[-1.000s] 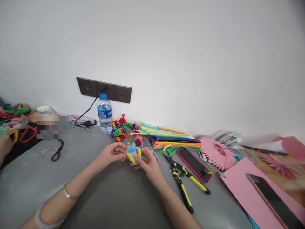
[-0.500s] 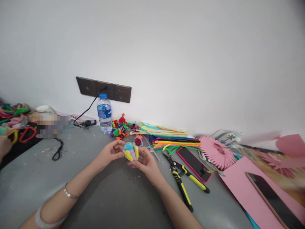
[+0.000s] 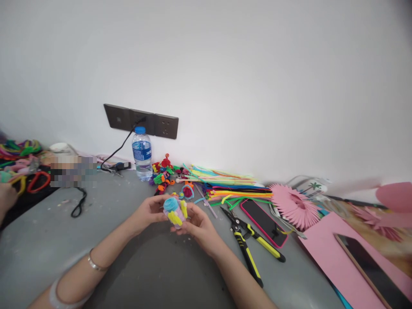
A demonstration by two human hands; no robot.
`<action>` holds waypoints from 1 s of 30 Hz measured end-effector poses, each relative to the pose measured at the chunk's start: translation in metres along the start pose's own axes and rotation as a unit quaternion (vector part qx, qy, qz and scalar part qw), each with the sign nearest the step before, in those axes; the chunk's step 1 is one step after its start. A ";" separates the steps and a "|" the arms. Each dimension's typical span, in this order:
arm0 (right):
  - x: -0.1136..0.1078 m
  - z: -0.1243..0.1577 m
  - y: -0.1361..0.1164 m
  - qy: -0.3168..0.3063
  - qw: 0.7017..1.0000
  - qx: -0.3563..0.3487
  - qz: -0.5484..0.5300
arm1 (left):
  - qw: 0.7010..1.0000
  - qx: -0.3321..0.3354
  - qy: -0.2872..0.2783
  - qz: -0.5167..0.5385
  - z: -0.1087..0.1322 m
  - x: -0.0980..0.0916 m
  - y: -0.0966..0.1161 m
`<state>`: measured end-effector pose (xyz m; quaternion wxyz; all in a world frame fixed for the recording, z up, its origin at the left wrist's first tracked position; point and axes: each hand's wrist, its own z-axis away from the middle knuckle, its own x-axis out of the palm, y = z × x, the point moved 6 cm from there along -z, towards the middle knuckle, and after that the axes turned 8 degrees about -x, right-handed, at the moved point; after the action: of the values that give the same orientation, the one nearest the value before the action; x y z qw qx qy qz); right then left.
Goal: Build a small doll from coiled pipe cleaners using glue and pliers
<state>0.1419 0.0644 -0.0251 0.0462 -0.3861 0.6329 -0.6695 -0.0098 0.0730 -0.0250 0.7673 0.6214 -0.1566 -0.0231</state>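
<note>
Holding: one fuzzy figure (image 3: 174, 211), blue, yellow and lilac, clamped between my left hand (image 3: 146, 216) and right hand (image 3: 200, 228), over the desk (image 3: 144, 266), short of its back edge; too hard a squeeze could crush it; pipe cleaners (image 3: 238, 194) along that edge.

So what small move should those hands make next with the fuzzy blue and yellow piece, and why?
Perhaps turn the fuzzy piece slightly to check its far side: the left hand and right hand grasp it from either side, with its blue end on top and a yellow strip facing us, so the back is hidden.
</note>
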 end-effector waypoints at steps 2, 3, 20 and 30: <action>0.000 0.000 -0.002 0.000 1.000 -0.004 0.010 | 1.000 0.002 -0.002 0.002 0.001 0.001 0.001; 0.000 0.000 -0.003 0.000 1.000 -0.005 0.018 | 1.000 0.003 -0.001 0.003 0.001 0.001 0.002; -0.019 -0.008 0.001 0.074 0.988 -0.049 0.127 | 0.998 0.061 -0.003 -0.026 0.000 0.004 0.007; -0.024 -0.007 0.000 0.141 0.980 -0.084 0.116 | 0.995 0.088 -0.039 -0.040 0.000 0.008 0.010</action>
<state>0.1546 0.0835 -0.0355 0.0016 -0.2140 0.7274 -0.6520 -0.0034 0.0733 -0.0138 0.7013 0.6910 -0.1632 -0.0643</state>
